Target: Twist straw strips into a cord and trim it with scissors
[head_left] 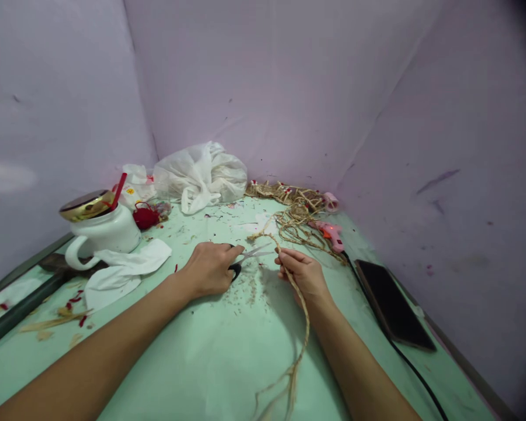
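Note:
My left hand [210, 268] is closed on the black handles of a pair of scissors [256, 252], whose blades point right and stand apart. In my right hand [304, 273] a braided straw-coloured cord [301, 301] is pinched between thumb and fingers. The cord's short end curls away toward the back left, above the blades. Its long end hangs down toward me and splits into loose strands. The blade tips are close to my right fingertips; I cannot tell whether they touch the cord. Small clippings lie on the green tabletop [179, 362] between my hands.
At left stand a white mug [105, 231] with a gold-rimmed lid, a white cloth [127, 272] and red yarn [146, 216]. A plastic bag [201, 175] sits at the back. Right are braided cords [300, 213], a pink glue gun [332, 233], its black cable and a phone [394, 304].

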`<action>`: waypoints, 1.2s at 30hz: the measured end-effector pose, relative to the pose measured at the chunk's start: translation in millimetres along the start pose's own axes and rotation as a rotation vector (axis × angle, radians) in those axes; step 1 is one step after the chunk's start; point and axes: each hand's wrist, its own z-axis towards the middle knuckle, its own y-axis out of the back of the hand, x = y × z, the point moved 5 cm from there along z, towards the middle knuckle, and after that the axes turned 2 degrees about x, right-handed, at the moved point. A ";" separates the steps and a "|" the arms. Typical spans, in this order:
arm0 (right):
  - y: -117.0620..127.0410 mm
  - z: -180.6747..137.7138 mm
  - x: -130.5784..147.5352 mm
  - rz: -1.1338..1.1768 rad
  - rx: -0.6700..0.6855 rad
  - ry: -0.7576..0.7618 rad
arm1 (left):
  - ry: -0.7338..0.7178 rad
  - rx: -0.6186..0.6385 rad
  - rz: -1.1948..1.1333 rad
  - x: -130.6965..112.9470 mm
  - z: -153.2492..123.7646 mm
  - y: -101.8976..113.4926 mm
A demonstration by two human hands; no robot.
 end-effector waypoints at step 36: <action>-3.2 -4.1 8.7 -0.351 -0.014 0.351 | 0.028 0.107 -0.214 0.7 0.3 5.2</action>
